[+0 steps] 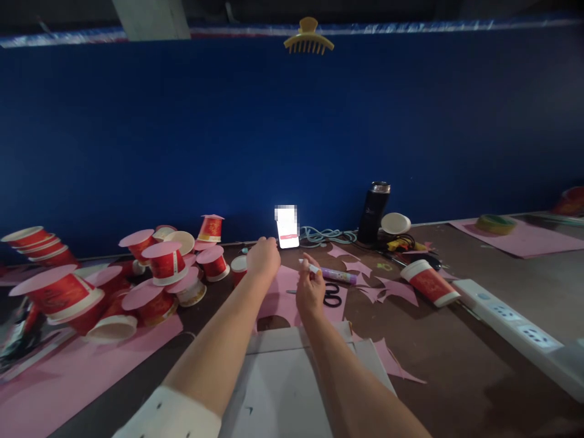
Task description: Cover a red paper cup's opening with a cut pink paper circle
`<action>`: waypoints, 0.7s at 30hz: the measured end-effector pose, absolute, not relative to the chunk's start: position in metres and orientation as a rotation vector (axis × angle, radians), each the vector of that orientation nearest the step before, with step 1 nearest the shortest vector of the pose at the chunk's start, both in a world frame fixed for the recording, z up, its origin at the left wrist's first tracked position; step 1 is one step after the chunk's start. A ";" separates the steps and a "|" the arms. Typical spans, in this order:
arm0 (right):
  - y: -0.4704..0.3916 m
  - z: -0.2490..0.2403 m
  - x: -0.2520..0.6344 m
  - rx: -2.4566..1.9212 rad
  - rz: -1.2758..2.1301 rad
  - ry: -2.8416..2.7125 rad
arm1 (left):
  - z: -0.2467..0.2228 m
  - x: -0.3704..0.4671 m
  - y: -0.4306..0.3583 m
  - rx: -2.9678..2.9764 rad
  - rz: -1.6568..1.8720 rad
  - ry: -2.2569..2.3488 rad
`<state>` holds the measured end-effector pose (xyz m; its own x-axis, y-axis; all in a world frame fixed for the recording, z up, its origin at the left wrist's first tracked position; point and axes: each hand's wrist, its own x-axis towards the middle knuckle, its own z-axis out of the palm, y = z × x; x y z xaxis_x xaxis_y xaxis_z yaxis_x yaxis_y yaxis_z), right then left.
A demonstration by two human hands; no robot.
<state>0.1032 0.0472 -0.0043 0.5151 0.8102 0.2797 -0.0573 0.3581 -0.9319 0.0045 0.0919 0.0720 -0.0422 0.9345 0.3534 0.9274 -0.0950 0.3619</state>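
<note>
A grey board (pixel 280 383) lies toward the near edge of the table (pixel 456 371), perhaps as a working surface. Beyond it, apart, the right hand (pixel 311 292) pinches a white tube (pixel 310 266), seemingly keeping one end free, while the left hand (pixel 263 258) curls, its grip hidden. Scissors (pixel 332 295) and a purple tube (pixel 338 275) crowd the right hand. Pink-topped cups (pixel 164 264) fill the left end; at the back edge a phone (pixel 288 241) stands upright, probably for viewing.
</note>
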 end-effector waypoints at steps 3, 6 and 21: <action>0.049 -0.002 0.107 -1.090 0.667 -0.837 | 0.058 0.000 0.060 2.082 1.100 2.003; 0.047 0.000 0.107 -1.100 0.704 -0.864 | 0.030 -0.008 0.040 1.935 1.308 1.857; 0.037 0.003 0.109 -1.121 0.579 -1.047 | 0.003 -0.009 0.036 1.973 1.405 1.558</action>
<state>0.1089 0.0371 0.0033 0.4308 0.8190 0.3789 0.1139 0.3672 -0.9231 -0.0090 0.0359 0.0033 -0.0429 0.8548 0.5172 0.6026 -0.3908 0.6959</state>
